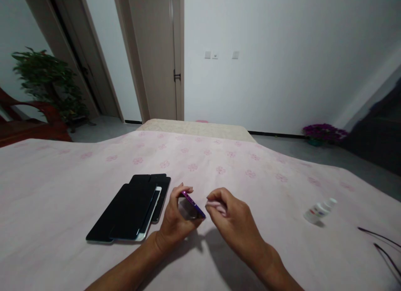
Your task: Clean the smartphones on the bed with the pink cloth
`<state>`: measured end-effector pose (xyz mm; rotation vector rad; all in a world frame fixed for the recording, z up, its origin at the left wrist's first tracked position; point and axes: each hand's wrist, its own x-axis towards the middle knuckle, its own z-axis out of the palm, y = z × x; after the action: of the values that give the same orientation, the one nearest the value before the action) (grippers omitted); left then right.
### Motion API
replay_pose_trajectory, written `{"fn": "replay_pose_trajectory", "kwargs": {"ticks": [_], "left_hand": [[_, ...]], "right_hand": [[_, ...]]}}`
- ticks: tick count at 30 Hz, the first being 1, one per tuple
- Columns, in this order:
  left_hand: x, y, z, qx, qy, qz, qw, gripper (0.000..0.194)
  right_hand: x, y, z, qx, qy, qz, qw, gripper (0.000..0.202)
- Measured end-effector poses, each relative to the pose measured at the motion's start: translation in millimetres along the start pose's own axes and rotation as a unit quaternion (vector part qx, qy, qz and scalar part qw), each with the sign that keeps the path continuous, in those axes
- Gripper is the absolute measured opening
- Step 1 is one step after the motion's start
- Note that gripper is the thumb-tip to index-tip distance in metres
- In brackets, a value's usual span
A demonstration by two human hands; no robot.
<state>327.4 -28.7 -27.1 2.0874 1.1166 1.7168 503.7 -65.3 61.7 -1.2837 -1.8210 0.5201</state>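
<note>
My left hand (173,218) grips a smartphone (193,204) by its edges, fingers on the far side and thumb on the near side. The phone is tilted so that its purple-blue edge faces up and to the right. Just right of it, my right hand (233,215) is closed on a bunched pale pink cloth (217,205), a small gap away from the phone. Left of my left hand lie several dark phones (125,211), overlapping in a pile on the pink cloth-covered table. One with a white frame (150,220) shows among them.
A small white bottle (318,211) stands on the flowered tablecloth (194,257) to the right. Thin dark temple arms, apparently of glasses (384,245), reach in at the right edge. Beyond the table are a door (153,52), a wooden chair (46,119) and potted plants (46,82).
</note>
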Motion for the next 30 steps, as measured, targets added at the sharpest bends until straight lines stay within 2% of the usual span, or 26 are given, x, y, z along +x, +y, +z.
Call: {"fn": "replay_pose_trajectory", "kwargs": {"ticks": [3, 5, 8, 11, 14, 20, 22, 24, 27, 30], "left_hand": [[1.5, -1.1, 1.5, -0.045, -0.015, -0.078, 0.996, 0.078], [2.8, -1.5, -1.5, -0.032, -0.009, -0.119, 0.992, 0.079], [4.8, -1.0, -10.5, 0.018, 0.002, -0.155, 0.988, 0.077], [5.5, 0.7, -18.5, 0.001, -0.011, -0.197, 0.98, 0.075], [5.2, 1.3, -20.2, -0.053, -0.01, -0.232, 0.971, 0.072], [4.8, -1.8, -15.5, -0.122, -0.019, -0.25, 0.96, 0.065], [4.9, -1.9, -14.4, -0.13, -0.02, -0.254, 0.958, 0.067], [5.4, -2.0, -13.2, -0.138, -0.008, -0.264, 0.955, 0.067], [7.4, -3.7, -11.3, -0.165, 0.028, -0.303, 0.938, 0.066], [10.0, -6.3, -10.4, -0.185, 0.05, -0.348, 0.918, 0.063]], "right_hand": [[2.7, 5.8, 7.3, 0.047, 0.001, 0.034, 0.998, 0.008], [3.9, 11.1, 13.6, 0.081, -0.005, 0.069, 0.994, 0.007], [5.3, 20.8, 23.6, 0.147, -0.032, 0.138, 0.979, 0.013], [7.1, 30.3, 32.2, 0.203, -0.048, 0.181, 0.961, 0.018], [8.6, 39.0, 39.0, 0.243, -0.05, 0.202, 0.948, 0.022], [5.7, 58.7, 56.8, 0.275, -0.015, 0.206, 0.939, 0.028], [3.0, 63.8, 63.2, 0.262, -0.022, 0.196, 0.945, 0.027], [-0.3, 65.9, 66.8, 0.214, -0.031, 0.16, 0.963, 0.024], [-5.4, 64.1, 66.2, 0.107, -0.021, 0.062, 0.992, 0.028], [-9.1, 61.3, 62.2, 0.024, -0.02, -0.023, 0.999, 0.032]]}}
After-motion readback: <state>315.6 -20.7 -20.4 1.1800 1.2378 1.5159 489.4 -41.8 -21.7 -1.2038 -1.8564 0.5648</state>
